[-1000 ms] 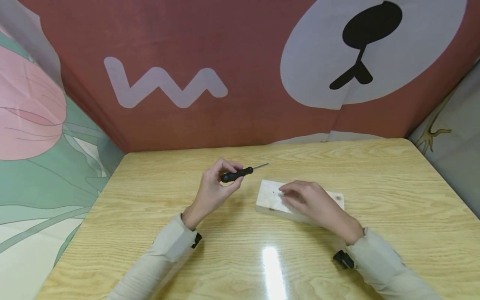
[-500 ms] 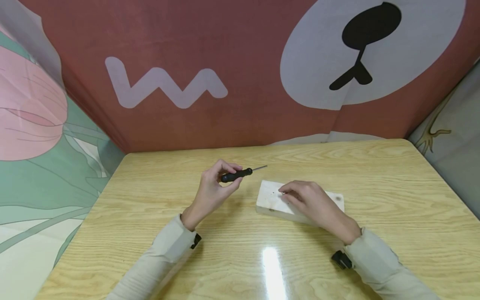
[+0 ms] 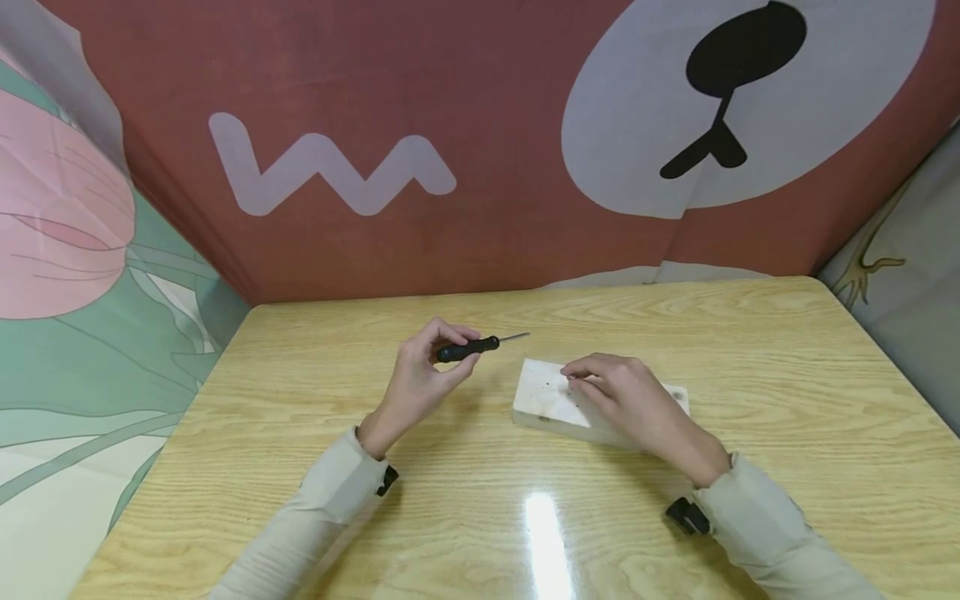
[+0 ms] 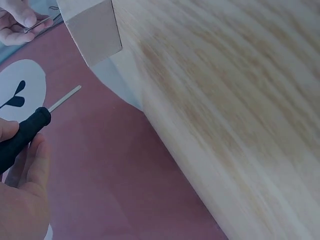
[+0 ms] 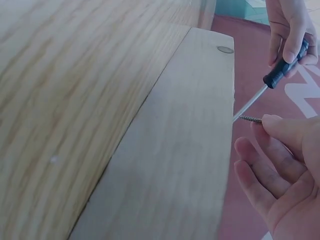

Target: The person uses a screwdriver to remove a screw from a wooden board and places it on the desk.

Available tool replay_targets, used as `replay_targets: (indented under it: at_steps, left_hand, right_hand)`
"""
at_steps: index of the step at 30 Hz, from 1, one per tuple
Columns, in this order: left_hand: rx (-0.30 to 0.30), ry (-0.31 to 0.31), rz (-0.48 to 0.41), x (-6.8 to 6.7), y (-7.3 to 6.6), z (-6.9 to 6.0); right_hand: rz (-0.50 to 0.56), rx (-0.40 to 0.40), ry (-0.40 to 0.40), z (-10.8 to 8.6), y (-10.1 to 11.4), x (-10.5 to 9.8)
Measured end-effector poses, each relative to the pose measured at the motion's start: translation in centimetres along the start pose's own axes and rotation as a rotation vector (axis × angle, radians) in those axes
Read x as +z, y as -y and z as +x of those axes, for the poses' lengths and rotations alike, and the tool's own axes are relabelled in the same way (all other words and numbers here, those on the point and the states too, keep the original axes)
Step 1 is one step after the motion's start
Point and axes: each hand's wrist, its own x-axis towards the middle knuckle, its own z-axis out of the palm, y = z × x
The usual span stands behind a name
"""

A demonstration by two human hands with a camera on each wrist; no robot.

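Note:
My left hand [image 3: 420,379] holds a screwdriver [image 3: 468,348] by its black handle, thumb and fingers pinching it above the table. Its thin metal shaft points right, apart from the block. Over a pale wooden block [image 3: 534,398] is my right hand [image 3: 633,404], covering part of its top. In the right wrist view, a small threaded screw [image 5: 250,119] is pinched between that hand's thumb and index finger, the other fingers loosely bent. Small dark spots mark the block's top near the fingertips. A dark oval knot [image 5: 225,49] shows on the block's side.
The block lies flat on a light wood-grain table [image 3: 420,517]. Behind the table hangs a reddish-brown cloth [image 3: 375,250] with a cartoon print. Patterned cloths also hang at the left and right sides.
My right fingertips have shifted slightly up and away from the spot on the block, and a dark spot there now shows. The left hand and screwdriver have drifted a little left.

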Motion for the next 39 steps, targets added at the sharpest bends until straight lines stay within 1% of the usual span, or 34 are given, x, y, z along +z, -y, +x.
replay_targets:
  at_steps: [6,13,17,22,25,31,34,39]
  left_hand:
    - [-0.012,-0.008,0.008,-0.2,0.2,-0.1]
    - [-0.033,-0.010,0.003,-0.5,0.7,-0.1]
    - [-0.046,-0.007,0.012,-0.8,1.0,-0.1]
    - [-0.066,0.000,0.014,-1.0,1.4,-0.2]
    - [-0.084,0.010,0.009,-1.2,1.6,-0.2]
    - [-0.134,0.033,0.010,-1.5,2.0,-0.4]
    - [-0.159,0.049,0.031,-1.7,2.1,-0.5]
    - [-0.179,0.080,0.069,-1.9,2.3,-0.6]
  right_hand:
    - [0.007,0.040,0.009,-0.2,-0.4,-0.6]
    - [0.009,0.063,-0.021,-0.7,-1.3,-1.7]
    - [0.014,0.093,-0.032,-1.1,-1.9,-2.3]
    - [-0.048,0.104,-0.057,-1.6,-2.6,-3.0]
    - [-0.088,0.102,-0.089,-1.9,-3.1,-3.4]
    - [-0.120,0.093,-0.132,-2.6,-4.0,-4.2]
    - [-0.133,0.096,-0.142,-2.9,-4.4,-4.7]
    - [-0.146,0.101,-0.156,-3.5,-5.2,-5.5]
